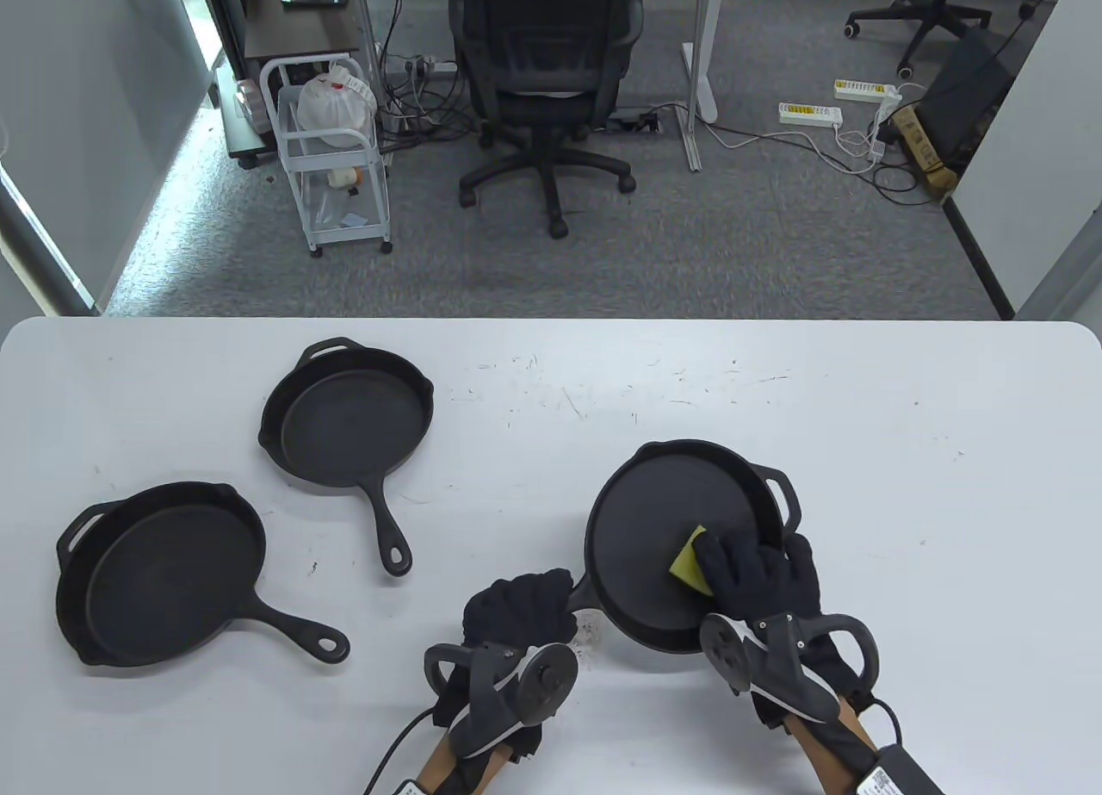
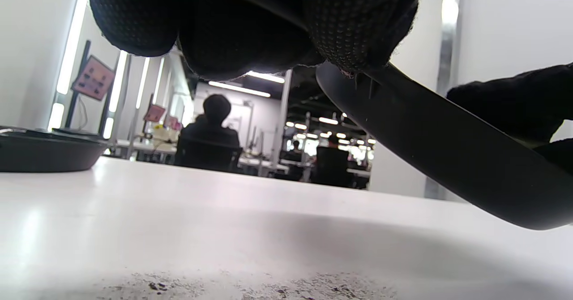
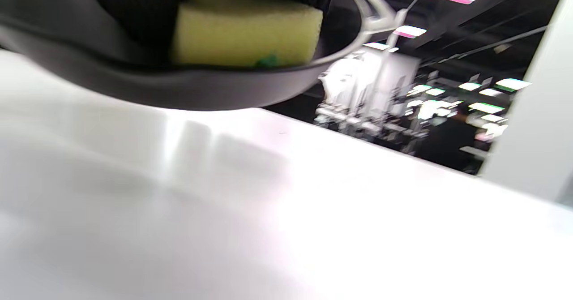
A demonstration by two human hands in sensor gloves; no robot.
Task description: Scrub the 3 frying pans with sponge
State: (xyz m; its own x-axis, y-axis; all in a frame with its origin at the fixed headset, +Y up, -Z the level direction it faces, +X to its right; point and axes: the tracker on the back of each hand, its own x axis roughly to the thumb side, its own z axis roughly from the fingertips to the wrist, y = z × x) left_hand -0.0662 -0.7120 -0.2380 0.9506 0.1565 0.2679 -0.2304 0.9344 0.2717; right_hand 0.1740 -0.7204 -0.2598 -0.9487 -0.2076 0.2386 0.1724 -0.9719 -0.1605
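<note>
Three black cast-iron frying pans sit on our white table (image 1: 861, 450). Our left hand (image 1: 519, 610) grips the right pan (image 1: 680, 519) by its handle, tilting it; our right hand (image 1: 762, 575) presses the yellow sponge (image 1: 691, 560) inside. We judge scrubbing underway; next, sweep across the base.

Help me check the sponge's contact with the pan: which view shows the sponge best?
The right wrist view: the yellow sponge fills the frame, inside the pan. The table view shows only a corner beyond the right hand. The left wrist view shows none.
</note>
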